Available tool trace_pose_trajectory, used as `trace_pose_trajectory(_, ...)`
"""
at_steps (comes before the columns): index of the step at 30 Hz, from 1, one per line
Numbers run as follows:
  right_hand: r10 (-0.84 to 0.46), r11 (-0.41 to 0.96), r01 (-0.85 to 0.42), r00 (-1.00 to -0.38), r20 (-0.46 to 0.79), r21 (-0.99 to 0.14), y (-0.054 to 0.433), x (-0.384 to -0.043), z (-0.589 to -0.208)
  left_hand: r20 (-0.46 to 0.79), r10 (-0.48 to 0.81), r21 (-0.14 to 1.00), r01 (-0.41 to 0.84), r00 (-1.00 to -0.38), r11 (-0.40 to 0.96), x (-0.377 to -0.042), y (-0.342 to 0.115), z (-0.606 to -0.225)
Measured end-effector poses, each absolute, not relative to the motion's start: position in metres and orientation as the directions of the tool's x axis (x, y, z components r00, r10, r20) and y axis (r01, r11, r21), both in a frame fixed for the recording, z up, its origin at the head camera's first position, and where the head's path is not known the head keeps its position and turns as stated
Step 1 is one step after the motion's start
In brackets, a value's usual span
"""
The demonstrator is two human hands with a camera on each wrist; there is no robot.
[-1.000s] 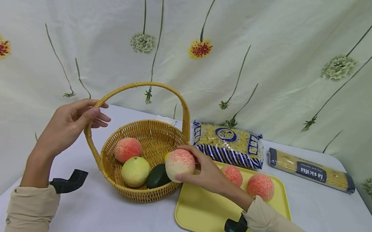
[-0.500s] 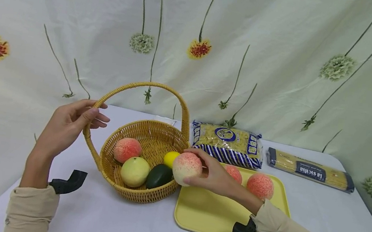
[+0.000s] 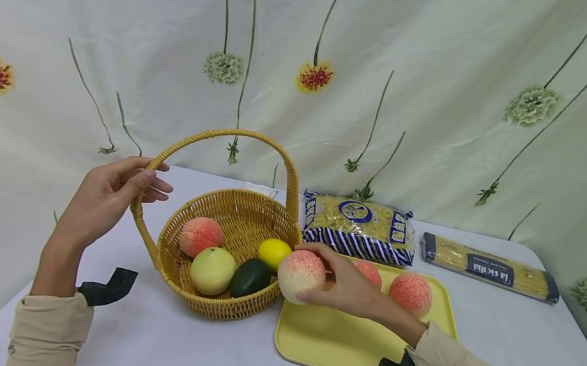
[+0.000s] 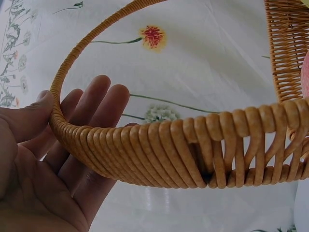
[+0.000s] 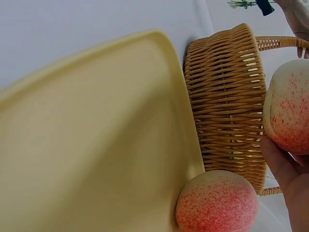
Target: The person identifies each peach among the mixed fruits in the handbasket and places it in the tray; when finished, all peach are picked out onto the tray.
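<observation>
My right hand (image 3: 343, 285) grips a pink-and-cream peach (image 3: 301, 275) just outside the right rim of a wicker basket (image 3: 226, 309). In the right wrist view, my thumb and fingers sit against this peach (image 5: 292, 106). My left hand (image 3: 104, 193) holds the left side of the basket's arched handle (image 4: 120, 150), thumb on one side and fingers behind it. Inside the basket lie another peach (image 3: 201, 237), a pale green round fruit (image 3: 212, 271), a dark green avocado-shaped fruit (image 3: 251, 279) and a lemon (image 3: 274, 253).
A yellow tray (image 3: 336, 345) stands right of the basket, bearing a peach (image 3: 411, 293) and another peach (image 3: 369, 273) partly hidden by my right hand. Behind are a bag of pasta (image 3: 358, 227) and a spaghetti packet (image 3: 491, 268). A flowered curtain (image 3: 438, 52) hangs at the back.
My right hand has moved right with the peach, from over the basket's right edge to beside it, uncovering the lemon. My left hand has stayed on the handle.
</observation>
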State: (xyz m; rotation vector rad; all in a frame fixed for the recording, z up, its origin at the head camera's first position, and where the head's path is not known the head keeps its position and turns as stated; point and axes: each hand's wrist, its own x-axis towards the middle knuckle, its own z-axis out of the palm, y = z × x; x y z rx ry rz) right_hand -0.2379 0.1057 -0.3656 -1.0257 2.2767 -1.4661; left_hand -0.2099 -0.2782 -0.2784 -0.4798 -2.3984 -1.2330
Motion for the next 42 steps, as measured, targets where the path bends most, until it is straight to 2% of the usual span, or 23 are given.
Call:
trace_pose_trajectory(12,-0.732,0.252,-0.435,-0.67,0.124,-0.865,0.116,-0.237,-0.375,0.498,0.12,0.683,0.474,-0.859,0.557,-0.21,-0.278,-0.278)
trace_pose_trajectory(23,-0.753,0.243,-0.434,-0.648,0.113,-0.867,0.134,-0.239,-0.379,0.5,0.116,0.679,0.472,-0.858,0.563,-0.21,-0.277,-0.278)
trace_pose_trajectory(31,-0.755,0.297,-0.377,-0.655,0.025,-0.877,0.142,-0.235,-0.384,0.502,0.115,0.673,0.471,-0.857,0.57,-0.211,-0.278,-0.279)
trace_pose_trajectory(42,-0.766,0.324,-0.396,-0.643,0.007,-0.859,0.146,-0.235,-0.393,0.501,0.123,0.678,0.477,-0.857,0.559,-0.212,-0.278,-0.279)
